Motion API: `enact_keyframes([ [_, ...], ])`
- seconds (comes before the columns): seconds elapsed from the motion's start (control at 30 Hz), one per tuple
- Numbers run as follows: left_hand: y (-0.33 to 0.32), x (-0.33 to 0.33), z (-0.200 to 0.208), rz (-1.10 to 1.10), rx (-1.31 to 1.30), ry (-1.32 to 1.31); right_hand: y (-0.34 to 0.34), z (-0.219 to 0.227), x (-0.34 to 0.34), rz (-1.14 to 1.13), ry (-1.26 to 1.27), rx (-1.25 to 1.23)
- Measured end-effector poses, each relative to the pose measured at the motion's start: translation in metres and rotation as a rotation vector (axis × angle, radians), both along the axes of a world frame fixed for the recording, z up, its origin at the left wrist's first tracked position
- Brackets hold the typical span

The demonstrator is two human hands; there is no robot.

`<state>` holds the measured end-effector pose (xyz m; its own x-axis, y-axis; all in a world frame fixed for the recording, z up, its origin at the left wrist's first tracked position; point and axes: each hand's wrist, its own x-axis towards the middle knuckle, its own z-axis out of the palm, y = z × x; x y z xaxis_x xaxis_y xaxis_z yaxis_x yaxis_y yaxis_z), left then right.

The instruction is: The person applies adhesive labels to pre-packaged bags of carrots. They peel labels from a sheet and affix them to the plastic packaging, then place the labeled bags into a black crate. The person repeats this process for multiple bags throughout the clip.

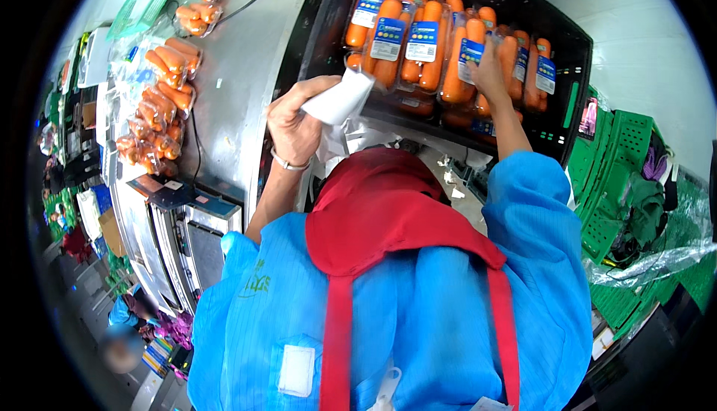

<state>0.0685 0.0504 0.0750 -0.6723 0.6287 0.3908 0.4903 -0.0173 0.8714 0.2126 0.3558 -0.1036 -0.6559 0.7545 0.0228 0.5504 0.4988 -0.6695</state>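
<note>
My left hand (295, 123) is closed on a curled strip of white paper (340, 99), held up beside the near left corner of a black crate (545, 15). Clear packs of carrots (422, 48) stand in rows inside the crate, several with blue and white labels on their fronts. My right hand (489, 75) reaches into the crate, its fingers stretched out against the label of a carrot pack (457, 71) right of the middle. The fingertips partly cover that label. More carrot packs lie beneath the top row.
On the steel table (243, 60) at left lies a group of carrot packs (157, 116), with others beyond. A light green basket (146, 4) stands at its far edge. Green crates (612, 179) with dark cloth are at right. Another person (131, 310) is at lower left.
</note>
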Motion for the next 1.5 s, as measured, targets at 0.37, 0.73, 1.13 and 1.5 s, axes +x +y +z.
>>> enact_keyframes([
  [0.37,0.018,-0.001,-0.003,-0.014,0.156,-0.438,-0.12,0.181,-0.042,0.717,0.436,-0.834],
  [0.73,0.024,-0.022,0.007,-0.046,0.05,0.5,-0.155,0.173,-0.037,0.544,0.449,-0.889],
  [1.13,0.026,-0.002,-0.009,-0.238,-0.051,0.013,-0.159,0.177,-0.015,0.434,0.698,-0.613],
  [1.5,0.033,0.021,-0.018,-0.354,-0.073,0.178,-0.146,0.166,0.024,0.474,0.79,-0.416],
])
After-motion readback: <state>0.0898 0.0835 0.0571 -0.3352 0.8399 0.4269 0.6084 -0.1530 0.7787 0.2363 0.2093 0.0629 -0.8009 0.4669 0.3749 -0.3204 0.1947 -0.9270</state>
